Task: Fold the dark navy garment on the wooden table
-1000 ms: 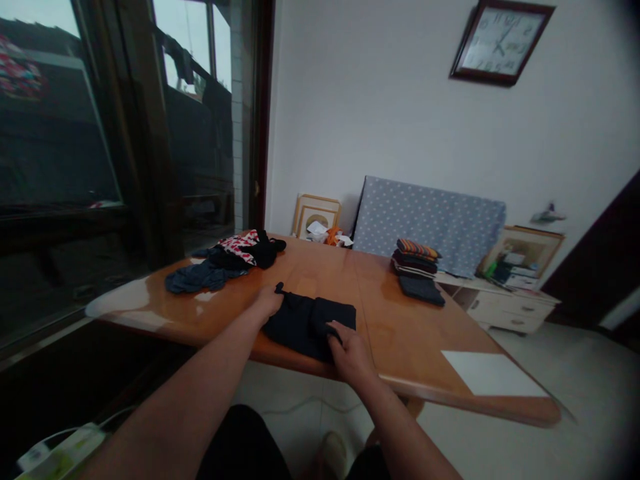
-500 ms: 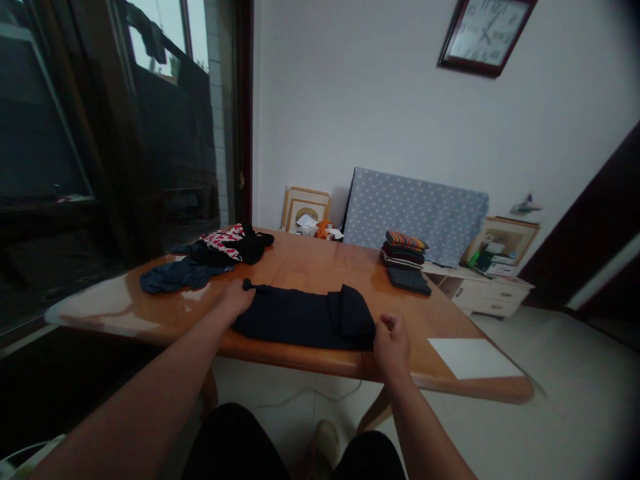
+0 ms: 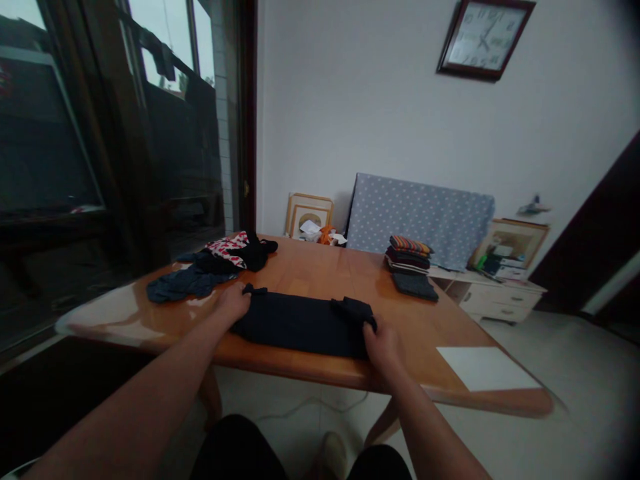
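Observation:
A black garment (image 3: 300, 325) lies spread lengthwise near the front edge of a brown wooden table (image 3: 340, 270). My left hand (image 3: 233, 301) presses on its left end, fingers curled over the cloth. My right hand (image 3: 383, 342) grips the garment's right end, where a small fold of black cloth sticks up. Both forearms reach in from the bottom of the view.
A loose pile of dark blue, black and red-white clothes (image 3: 210, 270) lies at the table's far left. A stack of folded clothes (image 3: 411, 263) sits at the far right, a white sheet (image 3: 487, 377) at the near right corner. Behind stand a dotted board, picture frames and a low cabinet.
The black garment went from bunched to stretched out. My right hand pulled its end rightward, then settled back onto the right end; my left hand stayed on the left end.

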`<state>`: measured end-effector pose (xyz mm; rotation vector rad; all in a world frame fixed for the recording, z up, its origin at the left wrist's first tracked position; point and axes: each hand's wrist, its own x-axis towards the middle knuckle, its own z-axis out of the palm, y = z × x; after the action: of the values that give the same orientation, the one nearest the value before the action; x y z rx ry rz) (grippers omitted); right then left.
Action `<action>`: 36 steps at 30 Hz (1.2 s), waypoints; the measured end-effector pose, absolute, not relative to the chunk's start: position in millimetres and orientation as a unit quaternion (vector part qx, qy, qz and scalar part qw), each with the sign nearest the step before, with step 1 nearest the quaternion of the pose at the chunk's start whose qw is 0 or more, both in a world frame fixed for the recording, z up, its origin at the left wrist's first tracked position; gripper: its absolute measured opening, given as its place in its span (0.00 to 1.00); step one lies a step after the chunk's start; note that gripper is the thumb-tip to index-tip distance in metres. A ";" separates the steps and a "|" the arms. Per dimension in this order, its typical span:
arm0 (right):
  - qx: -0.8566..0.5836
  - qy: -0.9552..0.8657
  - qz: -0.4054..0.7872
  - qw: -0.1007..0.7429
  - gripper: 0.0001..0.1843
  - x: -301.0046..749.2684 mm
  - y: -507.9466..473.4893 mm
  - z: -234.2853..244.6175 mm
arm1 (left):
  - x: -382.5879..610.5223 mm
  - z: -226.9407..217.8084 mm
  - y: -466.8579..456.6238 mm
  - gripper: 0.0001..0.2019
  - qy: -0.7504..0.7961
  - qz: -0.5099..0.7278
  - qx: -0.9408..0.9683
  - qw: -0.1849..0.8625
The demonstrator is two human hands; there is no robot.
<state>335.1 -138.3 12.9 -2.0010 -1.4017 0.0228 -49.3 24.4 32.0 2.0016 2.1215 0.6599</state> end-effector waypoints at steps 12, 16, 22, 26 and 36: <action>-0.842 -0.327 -0.044 0.426 0.29 449.2 -178.5 -2.7 | -52.5 25.2 37.8 0.12 0.713 0.223 0.656 0.110; -0.812 -0.407 -0.086 0.409 0.26 434.2 -169.5 15.5 | -51.6 23.6 48.4 0.16 0.731 0.199 0.635 0.152; -0.752 -0.596 -0.039 0.279 0.28 406.4 -144.5 5.1 | -47.8 27.4 50.7 0.15 0.707 0.193 0.676 0.073; -0.761 -0.612 -0.006 0.214 0.35 408.1 -139.5 -20.5 | -57.1 26.6 44.9 0.16 0.714 0.183 0.674 0.041; -0.760 -0.609 0.021 0.228 0.34 434.2 -134.3 -23.7 | -68.9 26.7 47.4 0.19 0.757 0.164 0.628 0.070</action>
<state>434.2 -134.3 -23.7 -2.0930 -1.6763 0.0576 -68.9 47.4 26.7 1.8906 2.2777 0.4924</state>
